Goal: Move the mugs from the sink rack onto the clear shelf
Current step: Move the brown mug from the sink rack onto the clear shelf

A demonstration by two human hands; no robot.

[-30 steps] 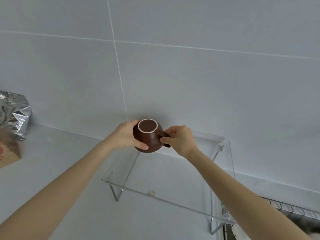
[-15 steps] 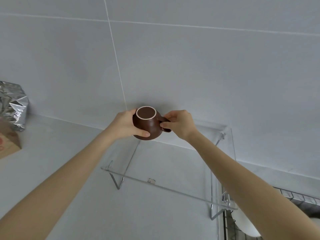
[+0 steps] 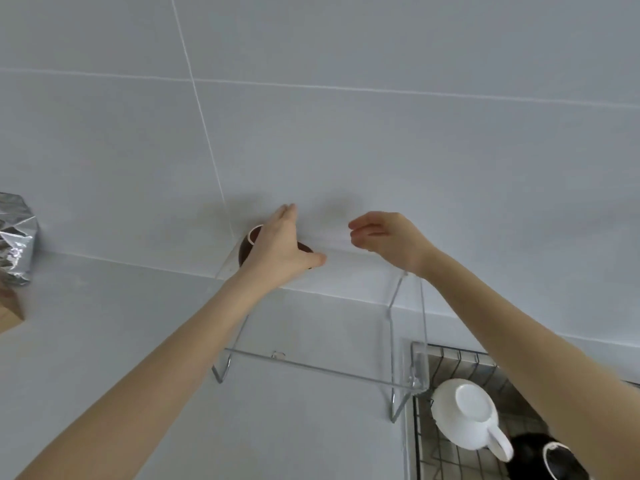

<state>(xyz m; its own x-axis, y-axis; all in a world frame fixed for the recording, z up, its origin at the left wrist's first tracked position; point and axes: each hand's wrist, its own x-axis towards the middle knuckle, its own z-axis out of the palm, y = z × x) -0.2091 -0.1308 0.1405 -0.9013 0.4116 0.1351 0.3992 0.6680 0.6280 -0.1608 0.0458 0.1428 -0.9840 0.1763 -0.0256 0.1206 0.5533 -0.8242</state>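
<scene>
Brown mug [image 3: 246, 247] is sitting upside down at the clear shelf's [image 3: 311, 367] back left corner, leaving space for more, left hand [image 3: 280, 249] hovering open-fingered, right hand [image 3: 388, 242] loosely curled, empty.
</scene>
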